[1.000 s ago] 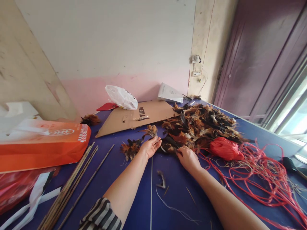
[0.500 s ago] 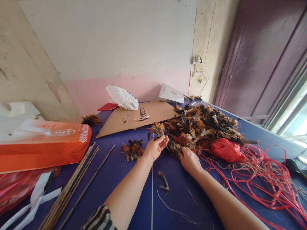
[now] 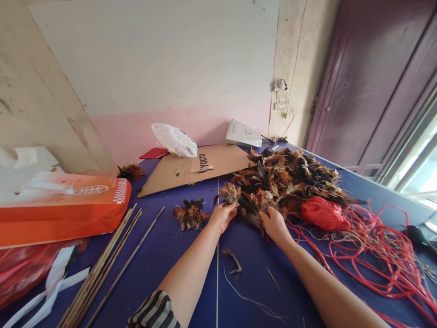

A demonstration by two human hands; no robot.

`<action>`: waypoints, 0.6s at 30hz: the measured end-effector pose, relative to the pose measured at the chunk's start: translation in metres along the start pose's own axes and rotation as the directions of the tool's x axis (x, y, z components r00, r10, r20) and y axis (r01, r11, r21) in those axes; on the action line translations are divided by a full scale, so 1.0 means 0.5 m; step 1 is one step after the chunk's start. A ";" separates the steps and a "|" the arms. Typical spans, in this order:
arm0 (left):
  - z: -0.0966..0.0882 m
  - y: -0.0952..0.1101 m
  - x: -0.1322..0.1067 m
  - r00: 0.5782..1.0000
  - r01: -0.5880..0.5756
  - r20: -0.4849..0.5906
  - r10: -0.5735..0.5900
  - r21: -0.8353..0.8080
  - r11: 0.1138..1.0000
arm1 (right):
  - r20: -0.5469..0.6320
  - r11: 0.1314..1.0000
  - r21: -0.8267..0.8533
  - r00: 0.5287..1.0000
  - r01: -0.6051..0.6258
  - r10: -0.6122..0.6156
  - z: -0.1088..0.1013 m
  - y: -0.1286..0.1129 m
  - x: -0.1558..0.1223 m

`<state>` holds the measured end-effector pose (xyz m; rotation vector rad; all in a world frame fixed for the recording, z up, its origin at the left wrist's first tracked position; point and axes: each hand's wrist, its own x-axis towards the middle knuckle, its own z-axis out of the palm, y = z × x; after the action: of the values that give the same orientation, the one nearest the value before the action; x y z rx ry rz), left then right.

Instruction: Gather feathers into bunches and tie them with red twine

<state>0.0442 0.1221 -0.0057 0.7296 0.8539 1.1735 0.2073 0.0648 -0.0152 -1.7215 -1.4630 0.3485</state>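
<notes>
My left hand (image 3: 223,216) is closed around the base of a small bunch of brown and black feathers (image 3: 229,193), which fans out above the fingers. To its right, my right hand (image 3: 274,224) pinches feathers at the near edge of a large feather pile (image 3: 290,175); how many it grips is hidden. A separate small feather bundle (image 3: 190,214) lies on the blue table (image 3: 191,259), left of my left hand. One loose dark feather (image 3: 233,262) and some thin string (image 3: 251,301) lie nearer to me.
Thin sticks (image 3: 99,269) lie at the left beside an orange bag (image 3: 68,223). Behind are a cardboard sheet (image 3: 191,171), a white plastic bag (image 3: 175,140) and a white box (image 3: 243,133). Tangled red plastic cord (image 3: 372,269) and a red plastic bundle (image 3: 324,213) spread on the right.
My left hand has dropped slightly toward me with its feather bunch. My right hand has shifted a little to the right and nearer, at the edge of the pile.
</notes>
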 end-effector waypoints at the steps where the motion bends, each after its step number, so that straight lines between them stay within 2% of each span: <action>1: 0.003 0.000 -0.002 1.000 -0.011 -0.005 0.011 0.008 1.000 | 0.000 0.999 0.039 1.000 -0.017 0.017 0.000 0.002 0.000; 7: 0.017 0.024 -0.023 0.990 -0.128 -0.054 0.126 -0.017 0.992 | 0.018 0.975 0.206 0.996 -0.088 0.086 0.000 0.009 0.001; 9: 0.031 0.034 -0.037 0.988 -0.152 -0.042 0.150 -0.051 0.987 | 0.021 0.962 0.254 0.995 -0.104 0.102 0.001 0.010 0.003; 11: 0.048 0.033 -0.052 0.993 -0.112 0.028 0.114 -0.072 0.991 | 0.022 0.944 0.309 0.993 -0.116 0.116 0.004 0.011 0.003; 14: 0.069 0.005 -0.064 0.993 0.031 0.117 -0.023 -0.064 0.997 | 0.023 0.900 0.412 0.989 -0.139 0.143 0.007 0.010 0.002; 16: 0.073 -0.021 -0.061 0.990 0.102 0.100 -0.097 -0.051 0.993 | 0.038 0.850 0.501 0.986 -0.161 0.164 0.004 0.006 0.001; 18: 0.070 -0.043 -0.052 0.991 0.123 0.067 -0.119 -0.053 0.991 | 0.069 0.776 0.603 0.981 -0.186 0.181 -0.007 -0.002 0.001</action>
<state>0.0804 0.0903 -0.0018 0.6560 0.7979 1.0569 0.2091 0.0637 -0.0123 -1.3221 -1.0206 0.8364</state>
